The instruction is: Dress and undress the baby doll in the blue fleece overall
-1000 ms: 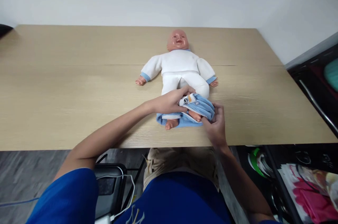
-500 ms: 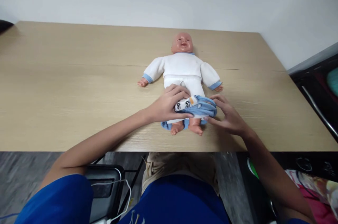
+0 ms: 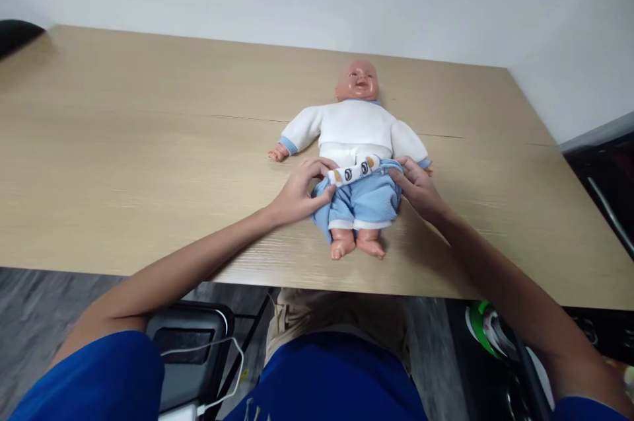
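Observation:
A baby doll [image 3: 360, 84] lies on its back, head toward the wall, in a white top [image 3: 354, 123] with blue cuffs. Light blue overalls [image 3: 369, 203] cover its legs up to the thighs, and the bare feet stick out below. A white strip with printed faces [image 3: 349, 173] lies folded across the top of the blue cloth. My left hand [image 3: 302, 191] pinches the cloth at the left edge, thumb in front. At the opposite edge my right hand [image 3: 419, 188] grips the blue cloth between thumb and fingers.
The wooden table [image 3: 148, 163] reaches to a white wall behind. Below its front edge a black bin-like object with a white cable [image 3: 238, 348] is at the left. Dark shelving with a green and white round item [image 3: 480, 325] sits at the lower right.
Both hands have drawn the blue overalls up the doll's legs, from near the ankles to the thighs. The bunched cloth has spread out over the legs.

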